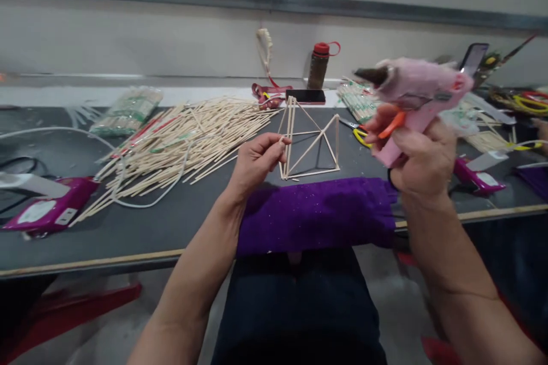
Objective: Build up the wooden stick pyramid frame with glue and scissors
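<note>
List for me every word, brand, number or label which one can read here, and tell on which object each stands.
No text is readable.
Pink glue gun in the right hand: small red mark, blurred.
Magenta plastic device at left: pale label, unreadable.
Clear plastic pack of wooden sticks at left: green print, illegible.
Similar pack behind the scissors: green print, illegible.

bare hands of the wearer: two, left hand [262, 155] and right hand [417, 148]. pink glue gun [422, 88]: one. short stick [283, 140] in the left fingers: one. stick frame [322, 134]: one. loose stick heap [192, 137], left: one, its overlapping sticks uncountable. magenta devices: two, left device [55, 205] and right device [479, 175]. phones: two, flat phone [305, 96] and upright phone [473, 60]. bottle [319, 67], far: one.
</note>
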{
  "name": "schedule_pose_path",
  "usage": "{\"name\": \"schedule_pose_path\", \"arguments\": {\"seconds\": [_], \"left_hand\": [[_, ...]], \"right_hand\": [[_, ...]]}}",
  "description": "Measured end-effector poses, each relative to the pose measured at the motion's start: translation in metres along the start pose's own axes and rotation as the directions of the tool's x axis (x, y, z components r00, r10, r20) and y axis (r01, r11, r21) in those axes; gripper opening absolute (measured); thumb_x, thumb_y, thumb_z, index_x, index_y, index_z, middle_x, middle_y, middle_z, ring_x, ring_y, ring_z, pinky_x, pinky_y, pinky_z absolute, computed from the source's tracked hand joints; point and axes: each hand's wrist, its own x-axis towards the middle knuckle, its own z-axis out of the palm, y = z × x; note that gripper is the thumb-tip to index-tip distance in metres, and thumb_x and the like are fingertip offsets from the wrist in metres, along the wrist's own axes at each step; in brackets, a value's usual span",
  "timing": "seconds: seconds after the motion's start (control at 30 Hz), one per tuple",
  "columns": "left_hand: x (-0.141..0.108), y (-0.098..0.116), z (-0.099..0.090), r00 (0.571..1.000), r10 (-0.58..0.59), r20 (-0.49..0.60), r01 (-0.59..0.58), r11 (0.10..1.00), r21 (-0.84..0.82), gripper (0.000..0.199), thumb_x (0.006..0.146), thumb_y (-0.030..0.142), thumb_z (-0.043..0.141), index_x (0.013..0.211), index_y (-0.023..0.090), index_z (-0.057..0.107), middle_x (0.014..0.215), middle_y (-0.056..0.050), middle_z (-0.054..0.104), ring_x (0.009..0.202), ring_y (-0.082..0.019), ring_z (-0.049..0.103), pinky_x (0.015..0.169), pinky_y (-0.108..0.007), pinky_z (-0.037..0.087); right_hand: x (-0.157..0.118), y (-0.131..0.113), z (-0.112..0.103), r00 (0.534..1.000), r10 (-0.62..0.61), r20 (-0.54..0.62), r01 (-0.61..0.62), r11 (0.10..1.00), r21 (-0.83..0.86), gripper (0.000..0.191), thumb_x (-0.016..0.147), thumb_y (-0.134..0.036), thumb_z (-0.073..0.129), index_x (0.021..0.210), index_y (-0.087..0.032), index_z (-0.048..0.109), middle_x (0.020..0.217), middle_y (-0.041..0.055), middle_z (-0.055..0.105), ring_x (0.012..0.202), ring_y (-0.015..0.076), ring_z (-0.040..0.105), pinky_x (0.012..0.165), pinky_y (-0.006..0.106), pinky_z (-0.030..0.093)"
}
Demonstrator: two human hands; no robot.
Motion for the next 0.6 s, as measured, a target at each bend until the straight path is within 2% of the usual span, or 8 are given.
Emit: {"name": "schedule_pose_path", "arguments": {"seconds": [0.1,0.17,0.3,0.4,0.47,0.6], "left_hand": [[0.001,0.001,-0.002,1.000,0.009,-0.020,-0.010,1.000,-0.029,0.020,0.085,0.031,0.066,0.098,0.017,0.074,0.065,0.001,0.065,0.044,-0.005,0.040,0.042,-0.021,0.030],[0.002,0.001,-0.003,0.999,0.018,-0.046,-0.018,1.000,0.000,0.020,0.085,0.029,0.065,0.098,0.017,0.074,0.066,0.000,0.065,0.046,-0.005,0.042,0.043,-0.020,0.032],[0.006,-0.002,-0.006,0.998,0.012,-0.060,-0.007,0.997,0.075,0.019,0.084,0.028,0.066,0.094,0.017,0.077,0.068,0.000,0.066,0.048,-0.006,0.046,0.043,-0.021,0.035],[0.007,-0.006,-0.008,0.998,-0.015,-0.058,0.022,0.993,0.113,0.019,0.085,0.030,0.068,0.092,0.017,0.079,0.062,0.001,0.062,0.047,-0.006,0.045,0.043,-0.021,0.034],[0.008,-0.008,-0.009,0.997,0.005,-0.082,0.005,0.993,0.121,0.020,0.086,0.032,0.069,0.094,0.018,0.081,0.060,0.001,0.061,0.047,-0.006,0.042,0.043,-0.021,0.032],[0.007,-0.007,-0.007,0.991,0.027,-0.131,-0.029,0.999,-0.016,0.024,0.084,0.030,0.073,0.106,0.024,0.082,0.068,0.001,0.062,0.045,-0.005,0.037,0.040,-0.020,0.028]], "right_hand": [[0.000,0.002,0.027,0.972,0.049,0.230,-0.072,0.993,0.093,0.020,0.078,-0.024,0.070,0.097,-0.020,0.075,0.096,0.0052,0.075,0.058,0.0108,0.056,0.047,0.025,0.043],[0.001,0.006,0.038,0.952,0.085,0.294,-0.106,0.993,0.057,0.020,0.077,-0.022,0.072,0.097,-0.020,0.076,0.095,0.0044,0.075,0.054,0.0098,0.053,0.043,0.024,0.040],[0.002,0.016,0.043,0.974,0.080,0.213,-0.098,0.992,0.075,0.015,0.075,-0.017,0.072,0.089,-0.018,0.077,0.084,0.0042,0.074,0.050,0.0093,0.051,0.039,0.024,0.036],[0.003,0.025,0.038,0.988,0.082,0.132,-0.095,0.991,0.090,0.009,0.073,-0.015,0.070,0.080,-0.017,0.076,0.078,0.0047,0.073,0.049,0.0091,0.051,0.038,0.024,0.032],[0.003,0.031,0.033,0.989,0.093,0.117,-0.102,0.992,0.078,0.006,0.072,-0.015,0.070,0.076,-0.017,0.075,0.078,0.0054,0.073,0.051,0.0102,0.054,0.038,0.024,0.033],[0.002,0.038,0.024,0.984,0.122,0.128,-0.128,0.991,0.039,0.007,0.074,-0.021,0.072,0.080,-0.019,0.075,0.086,0.0069,0.074,0.059,0.0137,0.060,0.039,0.025,0.038]]}}
